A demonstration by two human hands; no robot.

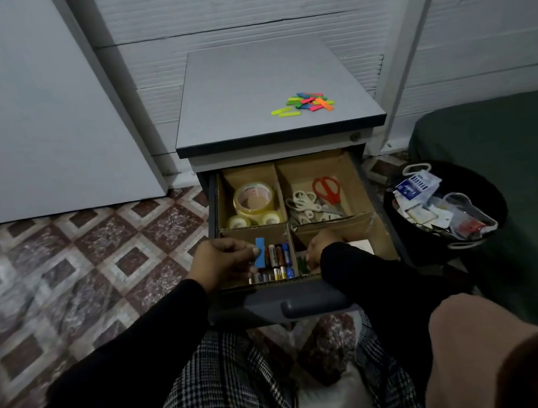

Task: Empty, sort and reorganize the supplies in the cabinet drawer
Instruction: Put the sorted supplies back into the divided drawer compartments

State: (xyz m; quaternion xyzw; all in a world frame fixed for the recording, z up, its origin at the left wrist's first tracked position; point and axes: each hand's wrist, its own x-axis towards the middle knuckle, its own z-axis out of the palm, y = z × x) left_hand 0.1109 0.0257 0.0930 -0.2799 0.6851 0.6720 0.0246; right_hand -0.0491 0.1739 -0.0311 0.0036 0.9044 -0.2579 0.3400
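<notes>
Head view: the left hand (224, 261) pinches a blue strip (260, 253) upright over the batteries (277, 262) in the drawer's (379, 225) front-left compartment. The right hand (320, 248) reaches into the front-right compartment, its grip hidden

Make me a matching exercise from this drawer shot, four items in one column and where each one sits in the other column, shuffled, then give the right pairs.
Column one:
1. tape rolls
2. scissors
3. batteries
4. sticky flags

Column two:
A. on the cabinet top
B. front left compartment of the drawer
C. back right compartment
D. back left compartment

Pairs: 1-D, 2-C, 3-B, 4-A.
</notes>
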